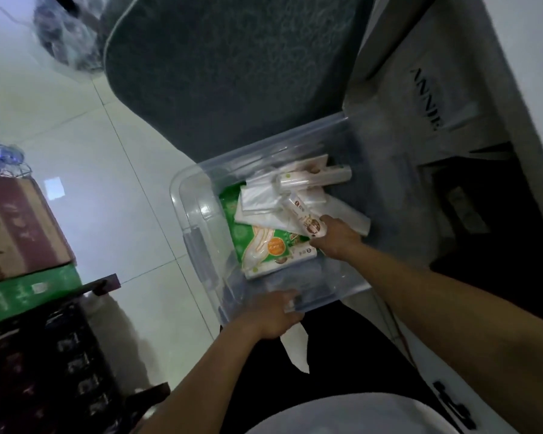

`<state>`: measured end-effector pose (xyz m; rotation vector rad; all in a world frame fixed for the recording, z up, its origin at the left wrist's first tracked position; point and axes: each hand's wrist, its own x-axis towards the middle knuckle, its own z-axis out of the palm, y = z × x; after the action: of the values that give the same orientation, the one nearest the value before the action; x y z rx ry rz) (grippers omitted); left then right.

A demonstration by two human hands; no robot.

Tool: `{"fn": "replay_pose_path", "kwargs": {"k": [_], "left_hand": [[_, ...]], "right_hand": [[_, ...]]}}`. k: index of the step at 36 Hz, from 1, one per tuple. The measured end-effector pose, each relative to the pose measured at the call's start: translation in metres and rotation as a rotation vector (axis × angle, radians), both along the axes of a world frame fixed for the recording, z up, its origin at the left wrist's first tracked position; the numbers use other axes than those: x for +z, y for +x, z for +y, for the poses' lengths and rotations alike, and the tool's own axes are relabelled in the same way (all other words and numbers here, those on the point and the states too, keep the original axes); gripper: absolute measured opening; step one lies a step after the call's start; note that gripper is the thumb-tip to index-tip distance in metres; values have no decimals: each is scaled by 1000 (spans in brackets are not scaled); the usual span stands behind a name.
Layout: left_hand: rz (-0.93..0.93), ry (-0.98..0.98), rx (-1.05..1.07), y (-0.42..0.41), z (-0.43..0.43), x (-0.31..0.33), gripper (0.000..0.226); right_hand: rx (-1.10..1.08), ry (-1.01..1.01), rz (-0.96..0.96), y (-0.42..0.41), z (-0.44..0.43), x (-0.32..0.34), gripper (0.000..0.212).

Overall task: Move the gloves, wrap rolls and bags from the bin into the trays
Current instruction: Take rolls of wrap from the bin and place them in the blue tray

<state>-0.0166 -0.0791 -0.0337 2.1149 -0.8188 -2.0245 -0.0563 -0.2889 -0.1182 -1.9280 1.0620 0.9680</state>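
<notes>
Near the bin's [201, 195] front right corner, right hand [336, 238] grips 1 wrap roll [301, 214]; left hand [271, 314] clamps the rim; next, lift it clear toward a tray

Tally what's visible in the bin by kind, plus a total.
Wrap rolls: 2, one lying at the far end, one in the right hand's grip.
Green glove pack: 1.
Clear bag stacks: 2, as far as can be told.
Flat box under the far roll: 1.
Total: 6 in the clear bin; the left hand holds its near rim.
</notes>
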Motion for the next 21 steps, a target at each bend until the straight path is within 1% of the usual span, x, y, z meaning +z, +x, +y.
{"fn": "replay_pose_path", "kwargs": {"k": [4,6,9,11,16,18,21], "left_hand": [[109,-8,-51,18,8,-12,51],[130,-1,-64,25,14,-18,52],[139,14,-45,29,23,-29,55],[138,37,-1,29,26,-35,55],[127,64,189,31,29,-42,59],[113,48,261,35,27,-42,51],[20,-13,285,46,19,-44,47]], "right_hand": [[-8,-63,-16,6,2,-18,60],[-27,-93,-31,11,4,-27,60],[-59,-79,-58,15,8,-41,57],[-61,-82,-69,14,11,-48,54],[-45,-153,-81,15,17,-64,46],[-12,-153,-81,16,13,-71,43],[4,-136,-93,17,5,-74,40]]}}
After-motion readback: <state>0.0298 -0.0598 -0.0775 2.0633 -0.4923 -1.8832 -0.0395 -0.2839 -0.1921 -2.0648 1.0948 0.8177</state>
